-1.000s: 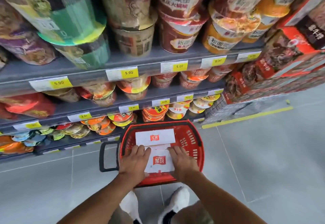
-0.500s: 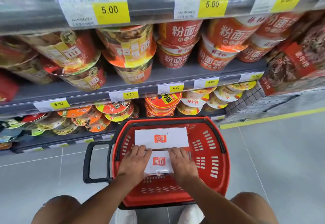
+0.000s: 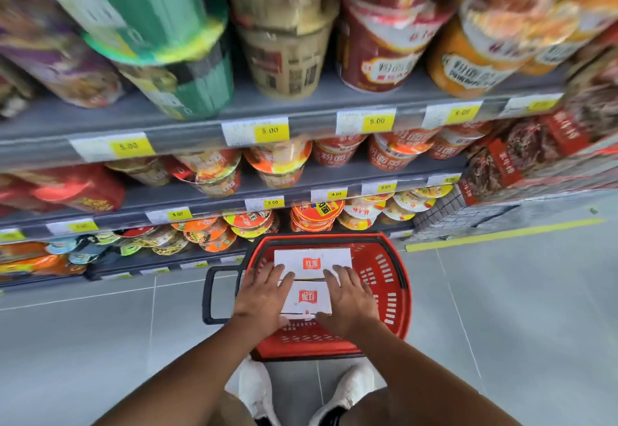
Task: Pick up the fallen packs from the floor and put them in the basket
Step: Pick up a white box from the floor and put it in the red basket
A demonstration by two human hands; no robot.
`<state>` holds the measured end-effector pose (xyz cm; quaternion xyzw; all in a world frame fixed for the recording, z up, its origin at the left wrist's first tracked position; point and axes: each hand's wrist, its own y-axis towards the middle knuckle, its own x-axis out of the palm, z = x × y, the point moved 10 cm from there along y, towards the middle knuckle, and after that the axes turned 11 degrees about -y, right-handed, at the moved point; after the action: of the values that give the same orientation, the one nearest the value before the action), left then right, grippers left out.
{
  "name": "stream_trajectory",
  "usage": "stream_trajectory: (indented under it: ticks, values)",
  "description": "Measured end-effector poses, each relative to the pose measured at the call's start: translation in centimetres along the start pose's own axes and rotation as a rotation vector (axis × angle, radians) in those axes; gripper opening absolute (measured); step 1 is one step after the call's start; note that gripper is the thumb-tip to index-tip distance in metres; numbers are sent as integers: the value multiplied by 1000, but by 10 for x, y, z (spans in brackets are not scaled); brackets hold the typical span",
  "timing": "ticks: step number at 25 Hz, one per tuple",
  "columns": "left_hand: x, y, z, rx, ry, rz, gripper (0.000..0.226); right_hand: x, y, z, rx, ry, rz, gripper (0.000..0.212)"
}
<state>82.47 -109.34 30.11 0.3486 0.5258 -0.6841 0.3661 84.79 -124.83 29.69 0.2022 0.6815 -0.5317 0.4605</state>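
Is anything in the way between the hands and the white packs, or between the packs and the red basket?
Nothing visible. The left hand and the right hand rest straight on the near pack and the far pack, and both packs already lie inside the red basket.

Two bare arms reach forward and down from the bottom edge, the left forearm [image 3: 187, 368] and right forearm [image 3: 421, 368] angling inward. The left hand [image 3: 264, 292] and right hand [image 3: 349, 302] lie palm down, side by side but apart, fingers straight and slightly spread, pointing away.
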Motion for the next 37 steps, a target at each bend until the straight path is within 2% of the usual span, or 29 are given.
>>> stream_trajectory:
  ticks: [7, 12, 19, 25, 31, 37]
  values:
    - [-179, -143, -4, -87, -86, 51, 106, -166, -107, -31, 17, 3, -42, 117]
    - [-246, -209, -36, -193, -47, 71, 110, -243, -144, -71, -40, -26, 26, 122]
    - [-262, -267, -69, -422, -78, 208, 109, -291, -160, -109, -202, -150, 113, 120]
    - [-263, -350, -95, -681, -201, 338, 113, -326, -175, -160, -445, -238, 208, 122]
    - [-231, -456, -132, -893, -349, 444, 115, -343, -194, -272, -716, -334, 257, 118]
    - [-177, -581, -172, -1095, -420, 542, 116, -315, -234, -410, -931, -462, 238, 116]
